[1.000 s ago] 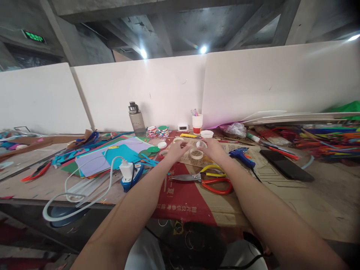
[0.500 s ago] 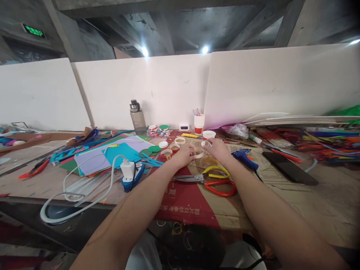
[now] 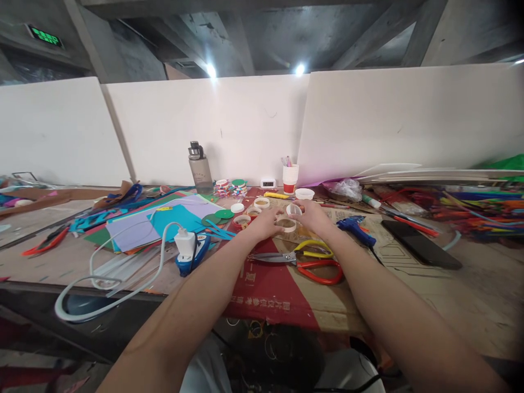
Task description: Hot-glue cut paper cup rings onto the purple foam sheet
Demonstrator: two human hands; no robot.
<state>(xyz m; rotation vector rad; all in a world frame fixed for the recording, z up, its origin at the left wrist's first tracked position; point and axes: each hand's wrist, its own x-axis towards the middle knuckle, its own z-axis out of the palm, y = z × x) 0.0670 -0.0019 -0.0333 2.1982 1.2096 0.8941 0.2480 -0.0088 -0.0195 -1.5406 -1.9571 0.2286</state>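
My left hand (image 3: 266,224) reaches over the middle of the cardboard, its fingertips pinched at the left edge of a pale paper ring (image 3: 289,229). My right hand (image 3: 314,216) grips a smaller white ring (image 3: 292,208), tilted just behind the first one. More short rings stand left of my hands: a white-rimmed ring (image 3: 262,203) and a red-and-white ring (image 3: 242,221). Behind my right hand is a white paper cup piece (image 3: 305,194). Between my forearms lie scissors (image 3: 292,256) with one yellow and one red handle.
A blue glue gun (image 3: 356,231) and black phone (image 3: 421,244) lie at right. Coloured paper sheets (image 3: 135,232), a power strip (image 3: 198,254) with a white cable and green discs (image 3: 224,214) are at left. A bottle (image 3: 200,172) and stacked cups (image 3: 290,177) stand behind.
My right hand has moved slightly left with the white ring, bringing it over the back of the pale ring. My left hand has shifted slightly left. The view has moved a little.
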